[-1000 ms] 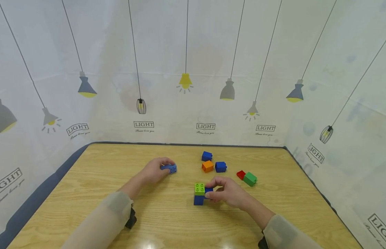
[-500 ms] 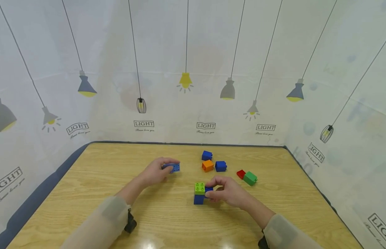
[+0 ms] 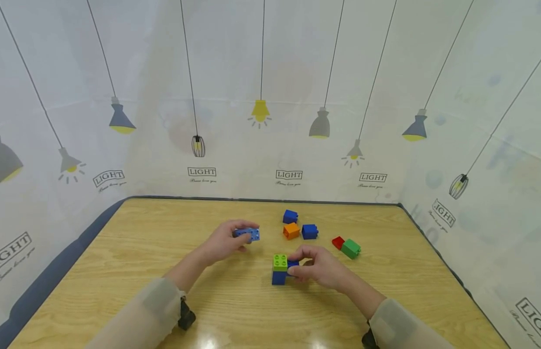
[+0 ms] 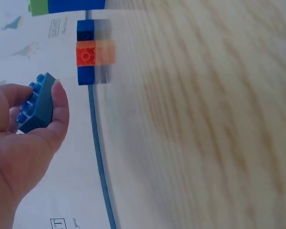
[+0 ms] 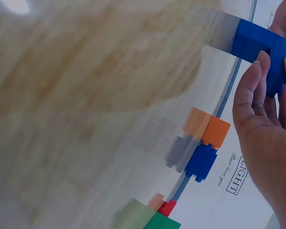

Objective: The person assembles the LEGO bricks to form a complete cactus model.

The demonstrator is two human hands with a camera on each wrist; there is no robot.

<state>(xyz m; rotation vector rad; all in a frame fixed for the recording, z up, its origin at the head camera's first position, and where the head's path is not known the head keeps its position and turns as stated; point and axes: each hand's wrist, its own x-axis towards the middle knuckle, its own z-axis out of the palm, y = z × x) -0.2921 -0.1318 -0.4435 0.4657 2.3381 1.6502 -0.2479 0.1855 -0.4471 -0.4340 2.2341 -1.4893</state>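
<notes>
In the head view my left hand [image 3: 224, 241] grips a light blue building brick [image 3: 254, 234] between thumb and fingers, held off the table. The left wrist view shows its row of studs along one side of the brick [image 4: 39, 106]. My right hand [image 3: 324, 269] pinches a dark blue brick [image 3: 293, 265] that sticks out from the right side of a small stack. A lime green brick [image 3: 279, 262] with studs upward tops this stack, over a blue brick [image 3: 278, 278] on the table. Fingers partly cover the pinched brick.
Behind the stack lie an orange brick [image 3: 291, 231] and two blue bricks, one farther back [image 3: 290, 216] and one to the right [image 3: 310, 231]. Farther right, a red brick [image 3: 338, 243] lies against a green brick [image 3: 351, 248]. A printed curtain [image 3: 235, 186] borders the wooden table [image 3: 235, 310].
My left hand has moved a little to the right with the light blue brick, which now shows more between the fingers. My right hand keeps its hold at the stack.
</notes>
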